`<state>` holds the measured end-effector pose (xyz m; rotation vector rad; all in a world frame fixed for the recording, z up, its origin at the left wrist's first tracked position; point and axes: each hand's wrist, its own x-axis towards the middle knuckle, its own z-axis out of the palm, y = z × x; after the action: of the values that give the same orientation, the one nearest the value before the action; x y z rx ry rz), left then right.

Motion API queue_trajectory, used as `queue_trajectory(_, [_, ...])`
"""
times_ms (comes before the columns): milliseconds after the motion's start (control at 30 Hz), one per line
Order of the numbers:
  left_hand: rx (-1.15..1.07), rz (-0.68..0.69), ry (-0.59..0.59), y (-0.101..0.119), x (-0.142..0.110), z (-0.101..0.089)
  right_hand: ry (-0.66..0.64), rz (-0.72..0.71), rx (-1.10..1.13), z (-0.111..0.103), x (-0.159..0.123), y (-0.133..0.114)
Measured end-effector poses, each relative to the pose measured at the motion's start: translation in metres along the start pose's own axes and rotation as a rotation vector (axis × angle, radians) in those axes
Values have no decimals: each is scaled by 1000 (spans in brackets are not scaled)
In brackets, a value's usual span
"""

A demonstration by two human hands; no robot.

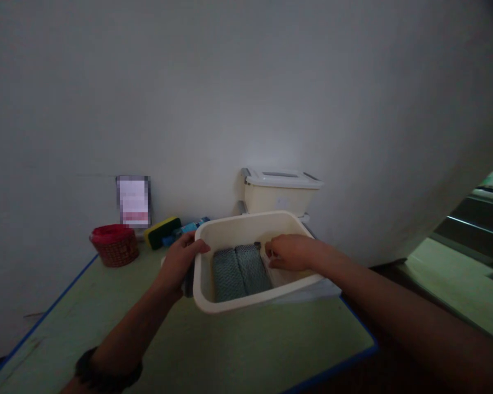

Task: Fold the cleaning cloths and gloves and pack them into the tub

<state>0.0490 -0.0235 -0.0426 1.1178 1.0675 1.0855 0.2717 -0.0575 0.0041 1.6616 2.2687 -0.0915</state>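
A cream plastic storage bin point(215, 306) sits lidless on the table. My left hand point(180, 260) grips its left rim, the thumb over the edge and the fingers outside. Two folded grey-green knitted cloths point(242, 273) lie side by side on the left of the bin's floor. Inside the right part of the bin is my right hand point(291, 253), its fingers curled, close beside the right cloth. What those fingers hold, if anything, is hidden. A small dark thing point(257, 245) shows at the cloth's far corner.
Behind the bin, a lidded cream box point(282, 191) stands against the wall. To the left are a red woven basket point(115, 246), a yellow-and-black sponge point(162, 232), a blue packet point(195, 225) and an upright blurred screen point(133, 201). Blue trim edges the green table point(246, 350).
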Motion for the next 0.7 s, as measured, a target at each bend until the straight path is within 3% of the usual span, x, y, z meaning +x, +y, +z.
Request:
queue_trajectory(167, [-76, 1, -9, -8, 5, 34, 17, 57, 4, -1, -13, 28])
queue_trajectory(333, [-101, -9, -40, -21, 14, 63, 4, 120, -1, 12, -23, 44])
queue_trajectory(700, [-26, 8, -131, -38, 33, 89, 44, 187, 68, 38, -17, 53])
